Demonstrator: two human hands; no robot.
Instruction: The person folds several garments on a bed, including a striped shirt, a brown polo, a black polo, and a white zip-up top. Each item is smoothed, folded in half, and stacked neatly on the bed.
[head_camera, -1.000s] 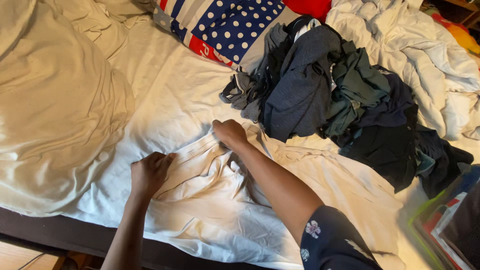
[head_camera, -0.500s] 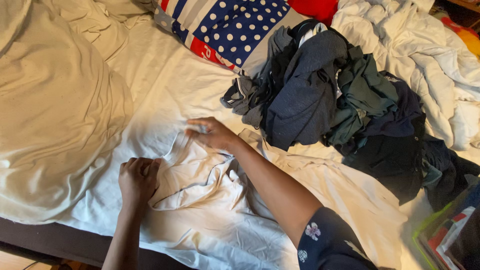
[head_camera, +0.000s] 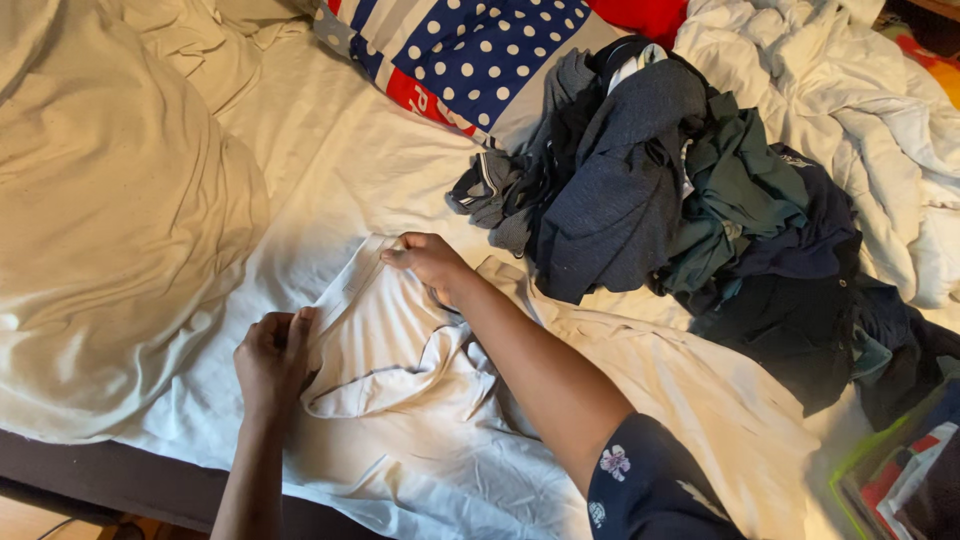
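Head view: a white garment (head_camera: 400, 350), spread on the bed sheet (head_camera: 330, 170) beside a dark clothes pile (head_camera: 690, 210), is pinched at its band by the left hand (head_camera: 272, 360) and right hand (head_camera: 428, 262), the band having been drawn straighter than a second ago.

The white undershirt (head_camera: 400, 350) is thin matt cotton-like cloth, finely creased, with a ribbed band at its edge. The bed sheet (head_camera: 330, 170) beneath is smooth matt woven fabric with soft wrinkles. The cream duvet (head_camera: 110, 220) looks thicker, puffy and faintly lustrous. The dark laundry pile (head_camera: 680, 200) is dull knit, some heathered grey. The polka-dot pillow (head_camera: 470, 50) is printed matt cloth.
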